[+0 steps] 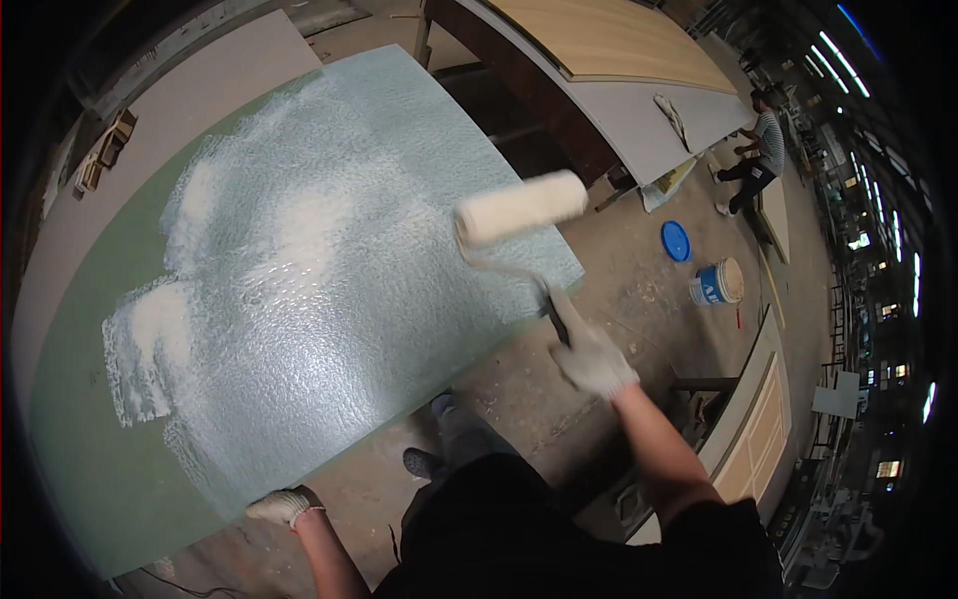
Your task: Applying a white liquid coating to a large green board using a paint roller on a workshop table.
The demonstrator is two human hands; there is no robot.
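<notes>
My right hand (594, 361), in a white knit glove, is closed round the dark handle of a paint roller (521, 208). The roller's thick cream sleeve is over the right end of a large green board (75, 439); whether it touches the surface I cannot tell. A wet, whitish coating (309, 270) covers much of the board, thicker in a few white patches, while bare green shows along the left and far side. At the near edge, my gloved left hand (282, 506) is closed on the board's rim, its fingertips partly hidden.
On the floor to the right stand a blue-and-white bucket (717, 283) and a round blue lid (676, 241). Beyond the board is a table with stacked panels (619, 50). Another person (763, 150) stands at the far right. A panelled door (748, 424) lies at right.
</notes>
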